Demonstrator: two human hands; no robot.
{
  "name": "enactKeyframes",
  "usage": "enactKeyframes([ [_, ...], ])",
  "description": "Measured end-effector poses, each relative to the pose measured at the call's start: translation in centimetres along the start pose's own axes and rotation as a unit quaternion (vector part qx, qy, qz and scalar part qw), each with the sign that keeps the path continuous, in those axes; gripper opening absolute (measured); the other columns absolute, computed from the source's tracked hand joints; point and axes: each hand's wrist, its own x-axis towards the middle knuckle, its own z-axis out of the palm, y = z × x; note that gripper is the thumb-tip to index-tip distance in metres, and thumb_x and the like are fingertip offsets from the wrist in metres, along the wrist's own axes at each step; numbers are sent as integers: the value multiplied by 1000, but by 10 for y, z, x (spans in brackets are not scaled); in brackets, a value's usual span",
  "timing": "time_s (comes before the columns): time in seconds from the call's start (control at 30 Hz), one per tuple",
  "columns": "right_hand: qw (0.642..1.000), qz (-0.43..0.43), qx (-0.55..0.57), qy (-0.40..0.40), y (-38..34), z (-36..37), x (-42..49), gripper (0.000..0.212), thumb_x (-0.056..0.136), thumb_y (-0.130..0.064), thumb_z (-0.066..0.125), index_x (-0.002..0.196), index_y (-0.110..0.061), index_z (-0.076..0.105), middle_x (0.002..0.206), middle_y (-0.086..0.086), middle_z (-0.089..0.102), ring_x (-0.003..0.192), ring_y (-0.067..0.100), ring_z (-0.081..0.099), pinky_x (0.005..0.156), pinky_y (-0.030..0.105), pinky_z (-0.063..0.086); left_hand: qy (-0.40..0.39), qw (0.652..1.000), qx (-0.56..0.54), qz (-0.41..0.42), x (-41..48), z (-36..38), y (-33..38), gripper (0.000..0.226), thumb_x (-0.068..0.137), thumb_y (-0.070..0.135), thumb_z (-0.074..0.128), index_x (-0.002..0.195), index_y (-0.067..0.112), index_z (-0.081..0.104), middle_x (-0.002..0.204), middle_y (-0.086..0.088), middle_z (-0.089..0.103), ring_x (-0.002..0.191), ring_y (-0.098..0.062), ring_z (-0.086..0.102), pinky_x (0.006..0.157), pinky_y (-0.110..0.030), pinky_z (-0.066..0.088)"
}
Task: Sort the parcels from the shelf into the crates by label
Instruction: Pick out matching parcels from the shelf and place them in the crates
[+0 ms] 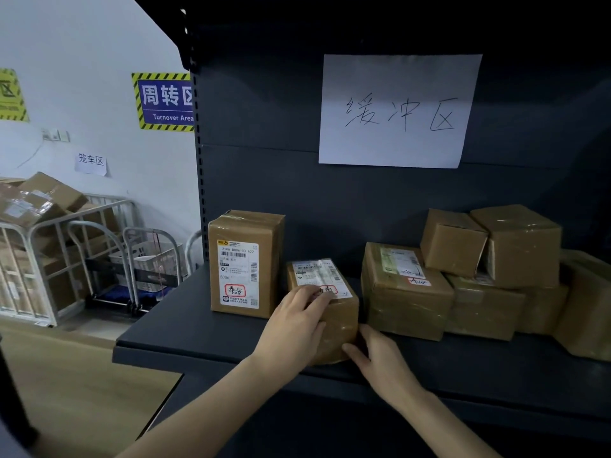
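A small brown parcel (334,312) with a white label lies on the dark shelf (185,328), near its front edge. My left hand (294,325) grips its left side, fingers curled over the top and covering part of the red-marked label. My right hand (380,361) holds its lower right corner from the front. To the left of it a taller parcel (244,262) stands upright, its label with a red mark facing me. A stack of several taped parcels (463,276) fills the shelf to the right.
A white paper sign (396,110) with handwriting hangs on the shelf's back panel. Left of the shelf stand a metal cage trolley (43,252) full of boxes and folded hand carts (145,266) with a white basket. A blue Turnover Area sign (165,100) is on the wall.
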Motion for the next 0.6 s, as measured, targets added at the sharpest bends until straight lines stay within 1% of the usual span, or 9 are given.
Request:
enactKeyframes([
  [0.07, 1000, -8, 1, 5, -2, -7, 3, 32, 90, -28, 58, 120, -18, 55, 116, -1, 62, 108, 12, 58, 85, 20, 43, 3, 1000, -7, 5, 0, 1, -2, 49, 93, 15, 49, 140, 19, 39, 143, -2, 36, 135, -19, 30, 112, -28, 25],
  [0.17, 1000, -8, -8, 4, -2, -16, 6, 44, 90, -32, 56, 131, -19, 47, 128, -2, 56, 118, 12, 52, 99, 27, 42, -2, 1000, -8, 19, -3, 1, -6, 50, 93, 17, 49, 141, 21, 36, 145, 0, 31, 137, -16, 25, 111, -21, 19],
  [0.23, 1000, -5, -11, 3, -4, -20, 7, 48, 90, -34, 56, 134, -19, 44, 132, -3, 54, 121, 11, 50, 102, 31, 42, -4, 1000, -8, 23, -5, 0, -8, 51, 93, 18, 50, 141, 22, 36, 145, 0, 30, 138, -16, 25, 109, -18, 16],
  [0.3, 1000, -12, -11, 1, -5, -24, 10, 49, 90, -35, 56, 135, -20, 44, 132, -2, 53, 121, 11, 49, 102, 33, 43, -5, 1000, -5, 27, -6, 0, -10, 51, 93, 19, 51, 141, 21, 36, 146, -1, 30, 138, -16, 24, 107, -17, 14],
  [0.4, 999, -27, -19, 3, -10, -29, 12, 49, 90, -35, 55, 135, -22, 42, 134, -3, 52, 122, 10, 48, 102, 35, 43, -8, 999, -5, 34, -4, -2, -12, 51, 92, 19, 53, 141, 20, 37, 144, -3, 34, 137, -18, 28, 107, -20, 19],
  [0.47, 999, -32, -32, 5, -14, -33, 13, 53, 90, -36, 54, 139, -21, 38, 139, -2, 47, 126, 11, 44, 105, 35, 41, -16, 999, -8, 36, -3, -5, -13, 52, 93, 20, 52, 141, 22, 36, 145, -2, 32, 138, -18, 27, 109, -23, 25],
  [0.53, 998, -37, -47, 6, -16, -37, 12, 58, 92, -35, 53, 143, -19, 32, 145, -1, 41, 132, 12, 39, 108, 31, 36, -28, 999, -14, 18, -2, -8, -16, 56, 93, 23, 51, 144, 25, 29, 148, 1, 27, 139, -14, 22, 110, -24, 28],
  [0.6, 998, -46, -52, 6, -18, -40, 12, 61, 92, -35, 53, 144, -18, 28, 148, -1, 36, 134, 12, 35, 109, 28, 32, -37, 997, -50, -34, -4, -9, -22, 68, 91, 28, 56, 147, 25, 18, 151, 4, 23, 140, -12, 21, 112, -26, 28],
])
